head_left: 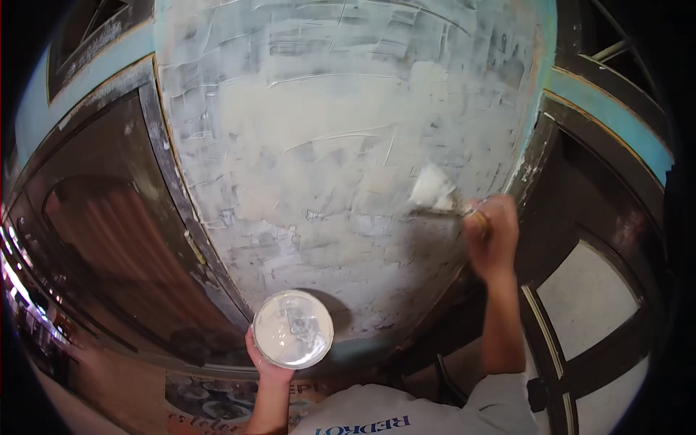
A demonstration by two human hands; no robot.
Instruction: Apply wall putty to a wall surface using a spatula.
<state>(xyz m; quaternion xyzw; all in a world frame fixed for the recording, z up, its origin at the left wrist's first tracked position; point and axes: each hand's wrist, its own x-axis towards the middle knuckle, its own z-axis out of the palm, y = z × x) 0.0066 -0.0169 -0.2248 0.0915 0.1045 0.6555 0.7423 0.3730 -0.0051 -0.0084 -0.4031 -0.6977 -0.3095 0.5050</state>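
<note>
My left hand (271, 370) holds up a round tub (293, 293) from beneath and from its left side. Pale, wet-looking putty (274, 330) covers the inside of the tub, with a smoother bluish-grey patch on its right. My right hand (496, 235) is closed around the handle of a putty knife (460, 208). A thick white dab of putty (432, 187) sits on the blade, close to the wall (326, 145); whether the blade touches it, I cannot tell. Uneven strokes and ridges of whitish filler coat that wall.
A dark wooden door (109, 217) with a curtained panel stands left of the wall, its frame worn. Another dark door (587, 210) with pale panels is at the right. Turquoise strips (616, 116) run above both. A printed sheet (210, 399) lies low at the left.
</note>
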